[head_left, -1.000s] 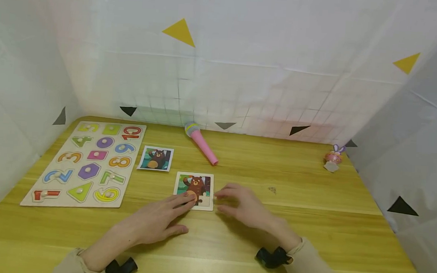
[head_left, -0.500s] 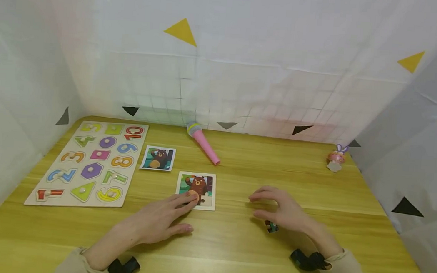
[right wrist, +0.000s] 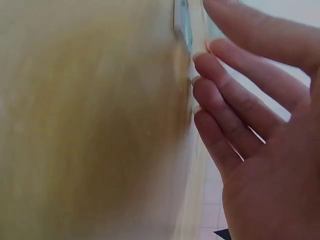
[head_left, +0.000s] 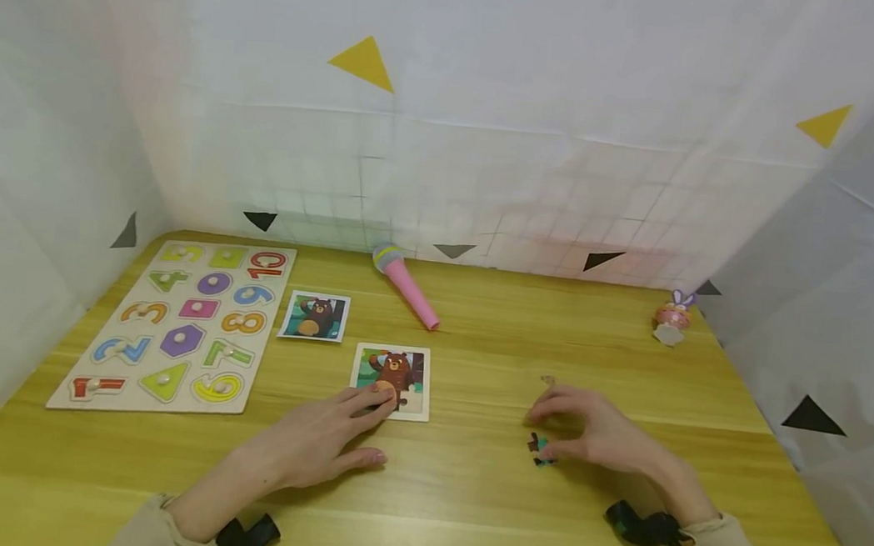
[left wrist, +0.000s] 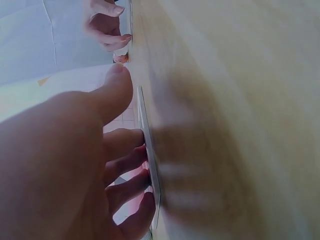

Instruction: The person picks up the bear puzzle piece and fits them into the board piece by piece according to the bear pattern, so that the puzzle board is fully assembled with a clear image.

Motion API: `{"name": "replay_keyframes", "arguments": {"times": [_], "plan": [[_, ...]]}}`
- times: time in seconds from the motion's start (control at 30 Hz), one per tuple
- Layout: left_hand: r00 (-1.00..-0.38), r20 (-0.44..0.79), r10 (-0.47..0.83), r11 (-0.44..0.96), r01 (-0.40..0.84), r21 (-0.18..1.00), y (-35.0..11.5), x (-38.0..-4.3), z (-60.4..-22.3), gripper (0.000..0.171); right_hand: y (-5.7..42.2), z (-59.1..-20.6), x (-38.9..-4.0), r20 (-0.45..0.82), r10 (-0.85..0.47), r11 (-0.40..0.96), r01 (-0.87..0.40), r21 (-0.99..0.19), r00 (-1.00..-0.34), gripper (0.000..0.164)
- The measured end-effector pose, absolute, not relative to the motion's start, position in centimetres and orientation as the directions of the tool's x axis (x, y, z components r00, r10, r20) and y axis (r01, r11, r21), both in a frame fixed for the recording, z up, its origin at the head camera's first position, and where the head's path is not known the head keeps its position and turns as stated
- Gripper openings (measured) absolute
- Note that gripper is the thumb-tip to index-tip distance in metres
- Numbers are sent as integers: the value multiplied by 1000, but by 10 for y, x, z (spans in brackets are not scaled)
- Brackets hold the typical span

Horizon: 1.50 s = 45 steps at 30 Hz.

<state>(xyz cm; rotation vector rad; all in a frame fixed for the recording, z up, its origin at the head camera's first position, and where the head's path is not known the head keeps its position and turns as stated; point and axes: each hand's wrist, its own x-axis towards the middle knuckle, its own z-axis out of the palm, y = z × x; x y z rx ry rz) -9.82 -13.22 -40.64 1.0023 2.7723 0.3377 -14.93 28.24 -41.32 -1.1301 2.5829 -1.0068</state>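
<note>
My left hand (head_left: 302,444) rests its fingertips on the framed bear puzzle (head_left: 418,365), whose lower right corner shows bare wood in the head view. In the left wrist view its fingers (left wrist: 125,142) lie along the puzzle's edge, thumb apart. To the right, my right hand (head_left: 596,429) hovers low at a small jigsaw piece (head_left: 535,448) in dark brown and teal, which lies on the table. The thumb overlaps the piece there; the other fingers are spread beyond it. From the right wrist, those fingers (right wrist: 220,85) look loosely bent with a gap to the thumb.
A bear picture card (head_left: 314,316) lies behind the puzzle to the left. Farther left is a wooden number and shape board (head_left: 171,323). A pink toy microphone (head_left: 409,288) lies at the back, and a small bunny figure (head_left: 673,318) stands at the far right.
My right hand has moved from the puzzle's right edge rightward to the loose jigsaw piece, its thumb now over it. The left hand has stayed on the puzzle.
</note>
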Motion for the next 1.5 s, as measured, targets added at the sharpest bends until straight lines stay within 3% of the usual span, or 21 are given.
{"name": "replay_keyframes", "arguments": {"times": [0.33,1.5], "plan": [[-759,-74,647,746,610,265,-132,-97,-406,70,285,-413,-150,122,-765,416,-630,-656,-633,35],[-760,-73,645,748,609,265,-133,-97,-409,71,276,-418,-149,129,-722,455,-606,-653,-680,28]]}}
